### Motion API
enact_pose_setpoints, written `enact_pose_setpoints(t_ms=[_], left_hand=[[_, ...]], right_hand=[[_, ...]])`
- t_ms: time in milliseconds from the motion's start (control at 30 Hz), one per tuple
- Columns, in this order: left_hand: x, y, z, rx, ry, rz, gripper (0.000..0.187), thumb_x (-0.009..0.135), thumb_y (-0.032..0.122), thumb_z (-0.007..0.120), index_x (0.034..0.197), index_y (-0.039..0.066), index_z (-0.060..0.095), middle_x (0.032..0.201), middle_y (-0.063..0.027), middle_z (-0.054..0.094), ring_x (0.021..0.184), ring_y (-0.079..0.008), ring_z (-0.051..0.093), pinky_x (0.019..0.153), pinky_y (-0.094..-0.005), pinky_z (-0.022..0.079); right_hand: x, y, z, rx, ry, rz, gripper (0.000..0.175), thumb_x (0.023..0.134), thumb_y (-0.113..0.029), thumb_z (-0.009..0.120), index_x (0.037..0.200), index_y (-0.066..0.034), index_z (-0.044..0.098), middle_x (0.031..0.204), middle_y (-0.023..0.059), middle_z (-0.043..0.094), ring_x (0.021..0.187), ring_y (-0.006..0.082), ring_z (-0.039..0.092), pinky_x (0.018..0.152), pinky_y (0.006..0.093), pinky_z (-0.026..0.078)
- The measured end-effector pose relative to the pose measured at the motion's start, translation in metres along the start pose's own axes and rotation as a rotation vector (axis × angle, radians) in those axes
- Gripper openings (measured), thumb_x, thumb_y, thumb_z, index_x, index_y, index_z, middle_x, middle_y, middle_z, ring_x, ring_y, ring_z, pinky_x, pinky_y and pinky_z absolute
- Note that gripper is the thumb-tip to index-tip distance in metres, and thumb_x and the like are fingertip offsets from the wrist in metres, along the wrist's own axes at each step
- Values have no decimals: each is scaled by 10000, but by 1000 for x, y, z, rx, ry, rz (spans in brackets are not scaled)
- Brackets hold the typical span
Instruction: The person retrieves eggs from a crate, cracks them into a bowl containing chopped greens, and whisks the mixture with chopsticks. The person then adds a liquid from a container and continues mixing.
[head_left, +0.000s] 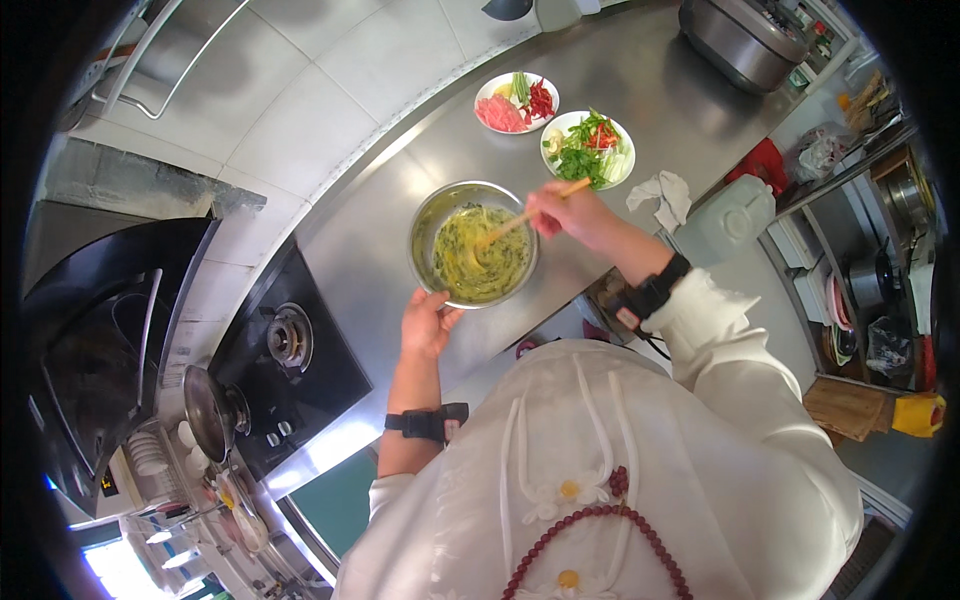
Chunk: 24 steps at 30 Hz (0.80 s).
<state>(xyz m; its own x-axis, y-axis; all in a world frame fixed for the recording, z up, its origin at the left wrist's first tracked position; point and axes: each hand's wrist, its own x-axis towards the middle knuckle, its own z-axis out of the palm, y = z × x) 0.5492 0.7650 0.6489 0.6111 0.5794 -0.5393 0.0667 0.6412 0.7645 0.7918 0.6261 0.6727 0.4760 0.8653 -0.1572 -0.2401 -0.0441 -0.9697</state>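
A stainless steel bowl (424, 217) stands on the steel counter, holding a yellow-green batter (457, 262) flecked with dark green bits. My left hand (429, 324) grips the bowl's near-left rim, thumb over the edge. Wooden chopsticks (517, 222) slant down into the batter, their upper part in the closed fingers of my right hand (564, 213); their tips are hidden in the mixture. Beyond the bowl lie a white plate (480, 122) with pink meat slices and chopped red chillies, and another white plate (556, 178) with chopped greens, red pepper and garlic.
A crumpled white cloth (663, 198) lies right of the plates, beside a translucent plastic jug (724, 217). At the far right stands a dark lidded cooker (742, 41). A black gas hob (315, 360) is on the left, with a wok (208, 412) and a range hood (112, 330) near it.
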Motion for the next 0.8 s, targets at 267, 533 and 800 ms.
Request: enact_pose_setpoints(t_ms=[267,533,800], left_hand=[[1,3,-9,37,-24,-19,203,777,-20,448,976,8,477,887,-113,585,690,-185,607,543,-247,542],[1,5,-10,16,-13,-9,236,777,-25,437,1009,-14,482,868,-121,593,666,-184,616,540,-251,556],[1,4,-7,32,-60,-8,247,771,-31,437,1012,-18,488,876,-124,590,666,-188,614,563,-259,558]], right_hand=[[2,-29,4,-514,-75,-27,217,819,-224,522,752,-26,579,569,23,555,486,82,505,458,223,402],[5,-40,7,-704,-23,-127,188,832,-210,528,795,-37,589,598,10,558,523,82,504,488,223,410],[3,-44,8,-613,43,-243,177,832,-190,526,783,-30,582,574,9,543,506,83,500,473,221,408]])
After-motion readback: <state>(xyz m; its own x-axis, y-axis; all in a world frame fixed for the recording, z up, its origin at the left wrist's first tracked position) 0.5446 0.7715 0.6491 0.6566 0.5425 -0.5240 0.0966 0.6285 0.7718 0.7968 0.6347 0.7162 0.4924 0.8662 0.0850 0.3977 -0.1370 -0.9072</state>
